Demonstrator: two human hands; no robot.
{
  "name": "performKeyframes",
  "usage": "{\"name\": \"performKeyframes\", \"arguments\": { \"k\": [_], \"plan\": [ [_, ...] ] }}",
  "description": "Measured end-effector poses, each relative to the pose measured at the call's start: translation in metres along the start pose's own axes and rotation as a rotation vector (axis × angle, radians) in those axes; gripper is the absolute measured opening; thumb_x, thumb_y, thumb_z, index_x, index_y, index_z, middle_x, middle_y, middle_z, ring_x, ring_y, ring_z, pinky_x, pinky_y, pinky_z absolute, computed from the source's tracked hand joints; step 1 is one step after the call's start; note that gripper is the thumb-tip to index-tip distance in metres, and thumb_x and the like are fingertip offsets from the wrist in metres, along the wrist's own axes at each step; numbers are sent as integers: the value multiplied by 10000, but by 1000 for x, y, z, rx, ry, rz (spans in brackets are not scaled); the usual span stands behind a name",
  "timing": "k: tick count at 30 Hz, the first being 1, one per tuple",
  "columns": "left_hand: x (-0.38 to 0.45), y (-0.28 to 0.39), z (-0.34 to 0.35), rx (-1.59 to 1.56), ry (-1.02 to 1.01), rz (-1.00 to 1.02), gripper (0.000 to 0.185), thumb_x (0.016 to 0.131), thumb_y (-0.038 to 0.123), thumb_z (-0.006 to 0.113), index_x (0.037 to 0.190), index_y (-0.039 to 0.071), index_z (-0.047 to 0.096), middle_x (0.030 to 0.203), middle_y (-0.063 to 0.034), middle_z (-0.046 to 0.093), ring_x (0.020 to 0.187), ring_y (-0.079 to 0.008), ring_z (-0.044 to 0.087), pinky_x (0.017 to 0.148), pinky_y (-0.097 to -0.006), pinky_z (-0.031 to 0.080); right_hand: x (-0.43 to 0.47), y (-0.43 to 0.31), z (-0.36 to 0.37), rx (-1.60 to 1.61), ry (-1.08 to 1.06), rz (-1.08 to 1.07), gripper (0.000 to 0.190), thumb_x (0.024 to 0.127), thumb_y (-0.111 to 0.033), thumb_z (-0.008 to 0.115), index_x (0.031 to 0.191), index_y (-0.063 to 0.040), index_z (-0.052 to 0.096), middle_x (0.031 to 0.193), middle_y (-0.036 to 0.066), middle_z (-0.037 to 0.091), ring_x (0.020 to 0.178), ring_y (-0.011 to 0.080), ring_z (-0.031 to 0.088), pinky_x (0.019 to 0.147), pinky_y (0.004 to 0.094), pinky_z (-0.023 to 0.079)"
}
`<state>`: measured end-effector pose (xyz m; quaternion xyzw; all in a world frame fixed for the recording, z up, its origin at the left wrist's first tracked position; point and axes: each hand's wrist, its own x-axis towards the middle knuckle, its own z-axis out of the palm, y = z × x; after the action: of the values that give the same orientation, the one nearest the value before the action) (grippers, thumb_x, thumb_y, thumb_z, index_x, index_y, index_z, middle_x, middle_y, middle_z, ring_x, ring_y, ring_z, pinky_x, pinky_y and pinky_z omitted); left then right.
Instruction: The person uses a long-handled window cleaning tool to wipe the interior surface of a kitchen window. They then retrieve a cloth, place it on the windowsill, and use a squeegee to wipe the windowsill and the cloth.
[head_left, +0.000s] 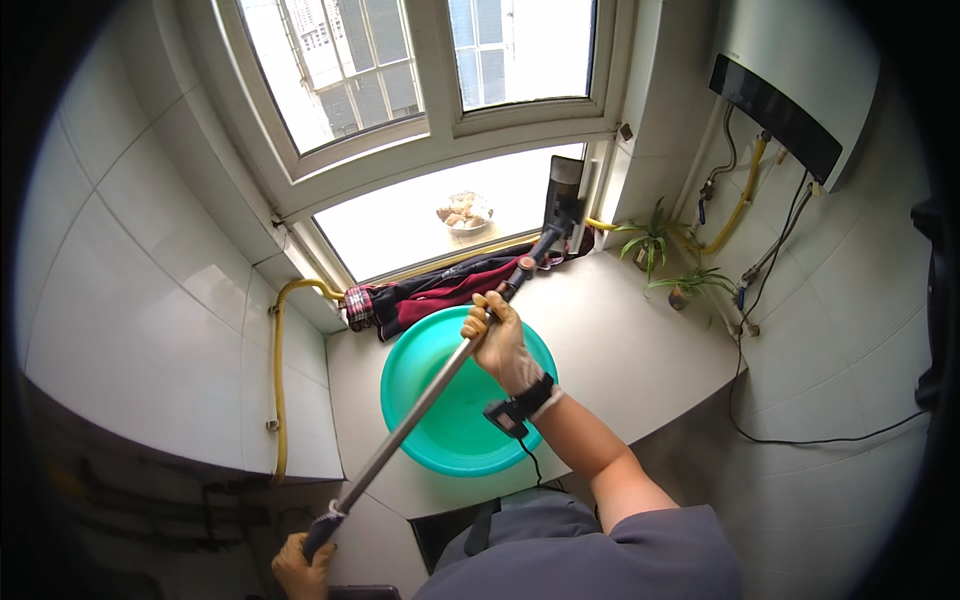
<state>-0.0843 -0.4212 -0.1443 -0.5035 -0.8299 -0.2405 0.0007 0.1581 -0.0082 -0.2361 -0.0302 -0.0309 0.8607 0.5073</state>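
Observation:
A long metal pole (409, 421) slants across the view with a dark window-cleaner head (564, 184) at its far end. The head stands upright at the right side of the lower window pane (397, 214); I cannot tell whether it touches the glass. My gloved right hand (501, 341) is wrapped round the upper pole, above a turquoise plastic basin (465, 442). A black strap with a small device (517, 409) sits on that wrist. At the lower left, my gloved left hand (302, 568) holds the pole's dark grip (322, 529).
Bunched dark and red cloth (457, 289) lies along the sill. Two small potted plants (679, 292) stand on the pale counter (630, 337)'s right. A water heater (795, 82), yellow pipes (279, 382) and a hanging black cable (810, 441) flank it. Beyond the pane sits a bowl (465, 212).

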Motion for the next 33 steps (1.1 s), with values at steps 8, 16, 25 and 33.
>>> {"name": "performKeyframes", "arguments": {
  "k": [8, 16, 25, 33],
  "plan": [
    [104, 49, 56, -205, -54, -25, 444, 862, 357, 720, 1085, -23, 666, 805, -137, 686, 723, -232, 658, 667, -347, 505, 123, -52, -35, 47, 187, -55, 221, 953, -258, 582, 838, -84, 510, 612, -16, 387, 496, 138, 349, 510, 284, 365],
    [101, 87, 133, -209, -292, -109, 366, 825, 251, 746, 1077, 0, 659, 796, -169, 677, 712, -279, 678, 669, -364, 518, 145, -123, -72, -99, 243, 4, 189, 947, -240, 562, 921, -54, 555, 588, -49, 342, 446, 94, 292, 479, 258, 307],
    [91, 116, 161, -602, -738, -619, 267, 906, 258, 683, 839, 25, 569, 586, 35, 501, 503, -39, 445, 461, -228, 325, 136, -129, -82, -190, 356, 84, 219, 937, -281, 570, 876, -70, 558, 544, -76, 318, 412, 80, 272, 432, 260, 244],
    [48, 76, 145, -173, -456, -230, 333, 869, 310, 729, 778, 14, 605, 537, -36, 530, 476, -129, 536, 464, -316, 404, 110, -89, -63, -120, 304, 115, 173, 924, -222, 560, 876, -57, 578, 537, -72, 323, 412, 75, 283, 436, 255, 248]
  ]
}}
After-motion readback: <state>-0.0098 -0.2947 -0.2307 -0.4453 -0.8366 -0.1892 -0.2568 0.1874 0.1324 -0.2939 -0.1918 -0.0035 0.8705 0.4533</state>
